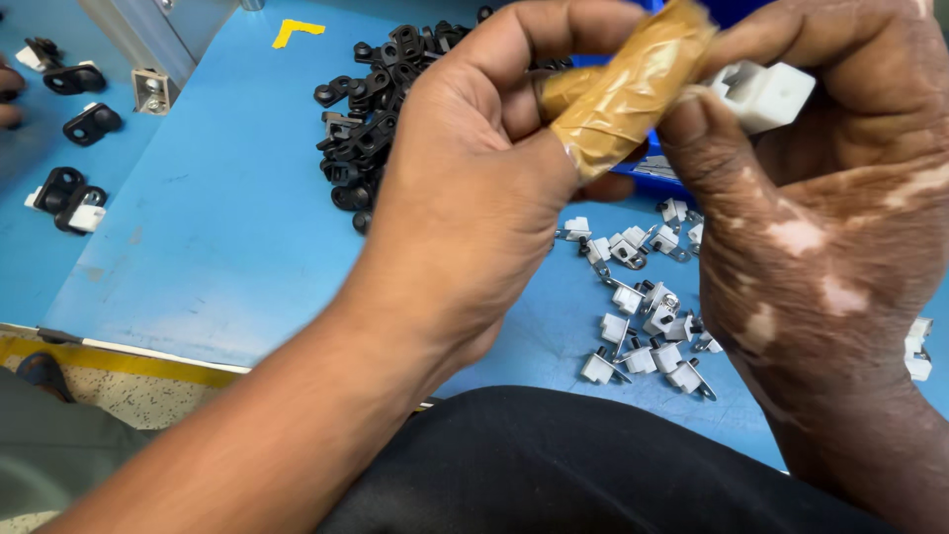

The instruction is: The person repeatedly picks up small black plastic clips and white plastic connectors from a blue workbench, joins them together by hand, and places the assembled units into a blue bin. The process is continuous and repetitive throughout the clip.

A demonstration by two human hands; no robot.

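My left hand [474, 168] and my right hand [820, 198] meet close under the camera, above the blue table [227, 227]. A small white plastic part [766, 94] is pinched in my right hand's fingers. My left thumb, wrapped in brown tape [623, 94], presses against that part, and the left fingers curl behind it. Whether a second piece sits inside the left hand is hidden. Under the hands lie several small white parts with metal pins [647, 316]. A heap of black plastic parts [381, 109] lies behind my left hand.
Several assembled black-and-white pieces [69, 198] lie on the table's far left, by a metal bracket [150, 91]. Another person's fingertips [8, 94] show at the left edge. A yellow corner mark [295, 30] is on the table. A blue bin [652, 163] stands behind my hands.
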